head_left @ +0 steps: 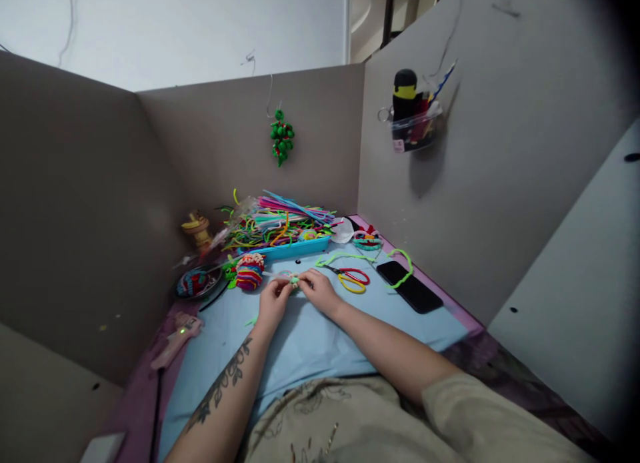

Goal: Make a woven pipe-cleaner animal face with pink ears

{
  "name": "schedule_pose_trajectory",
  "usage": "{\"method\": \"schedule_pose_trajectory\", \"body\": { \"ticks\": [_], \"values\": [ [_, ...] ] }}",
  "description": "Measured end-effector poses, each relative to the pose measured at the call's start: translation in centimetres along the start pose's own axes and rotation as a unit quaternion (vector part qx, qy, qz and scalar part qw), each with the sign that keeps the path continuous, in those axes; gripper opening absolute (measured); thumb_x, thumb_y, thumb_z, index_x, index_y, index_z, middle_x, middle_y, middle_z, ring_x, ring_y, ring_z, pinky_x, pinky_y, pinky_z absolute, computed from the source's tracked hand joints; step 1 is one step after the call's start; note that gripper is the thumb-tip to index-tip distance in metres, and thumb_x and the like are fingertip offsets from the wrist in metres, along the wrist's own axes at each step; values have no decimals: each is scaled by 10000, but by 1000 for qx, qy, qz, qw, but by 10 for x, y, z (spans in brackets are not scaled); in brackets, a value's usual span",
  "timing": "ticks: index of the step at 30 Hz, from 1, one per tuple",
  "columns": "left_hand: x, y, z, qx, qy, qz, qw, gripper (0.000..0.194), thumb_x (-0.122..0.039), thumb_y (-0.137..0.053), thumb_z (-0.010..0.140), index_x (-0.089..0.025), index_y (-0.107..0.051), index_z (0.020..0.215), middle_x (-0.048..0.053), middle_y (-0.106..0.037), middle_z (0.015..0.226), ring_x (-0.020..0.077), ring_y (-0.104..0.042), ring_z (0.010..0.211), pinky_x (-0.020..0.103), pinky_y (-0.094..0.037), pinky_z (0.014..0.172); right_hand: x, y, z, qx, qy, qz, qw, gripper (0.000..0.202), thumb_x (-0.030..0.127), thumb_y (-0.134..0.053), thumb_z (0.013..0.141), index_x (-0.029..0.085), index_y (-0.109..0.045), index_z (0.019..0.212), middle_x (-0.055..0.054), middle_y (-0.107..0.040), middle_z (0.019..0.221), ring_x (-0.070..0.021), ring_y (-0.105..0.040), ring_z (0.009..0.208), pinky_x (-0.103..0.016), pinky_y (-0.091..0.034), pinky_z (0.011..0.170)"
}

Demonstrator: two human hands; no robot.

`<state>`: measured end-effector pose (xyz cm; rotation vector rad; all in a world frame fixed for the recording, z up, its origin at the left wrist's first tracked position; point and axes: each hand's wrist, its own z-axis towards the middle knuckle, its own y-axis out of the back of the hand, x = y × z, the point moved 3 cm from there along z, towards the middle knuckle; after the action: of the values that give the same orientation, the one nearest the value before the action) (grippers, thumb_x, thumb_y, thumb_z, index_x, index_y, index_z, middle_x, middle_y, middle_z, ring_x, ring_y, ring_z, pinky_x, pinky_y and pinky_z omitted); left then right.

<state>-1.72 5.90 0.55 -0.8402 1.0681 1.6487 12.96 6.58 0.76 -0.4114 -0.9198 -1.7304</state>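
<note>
shown pinched at the fingertips of left hand and right hand, over the blue-covered worktop near the scissors: small pale-green piece, liable to slip from too slight a hold.

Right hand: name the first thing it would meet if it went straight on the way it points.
The right hand would first meet the small pale-green piece at its fingertips, then probably the left hand, though depth there is unclear.
</note>
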Motion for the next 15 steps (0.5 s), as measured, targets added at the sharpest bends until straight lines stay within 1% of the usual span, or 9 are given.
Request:
{"method": "schedule_pose_trajectory", "body": {
  "ticks": [4,9,15],
  "values": [
    [2,0,0,14,-8,5,1000,213,-348,-626,708,-144,-662,756,42,-655,705,151,-589,655,251,-455,623,-3,0,-1,-15,-10,-11,1000,113,149,-514,798,186,-619,778,-13,-592,771,-138,-532,760,-244,-404,702],
    [8,-1,0,22,27,-3,999,271,-371,-633,705,-118,-679,790,66,-673,720,167,-607,668,268,-464,637,-6,-2,-3,-20,-16,-31,999,80,162,-527,797,182,-602,784,-16,-576,770,-144,-522,752,-248,-399,680],
    [6,-3,-1,35,52,-54,997,312,-387,-656,677,-104,-692,803,61,-677,709,170,-603,656,276,-459,630,-2,-1,-4,-18,13,-75,997,89,163,-534,805,198,-608,771,-30,-581,792,-170,-519,807,-285,-397,740]
  ]
}}
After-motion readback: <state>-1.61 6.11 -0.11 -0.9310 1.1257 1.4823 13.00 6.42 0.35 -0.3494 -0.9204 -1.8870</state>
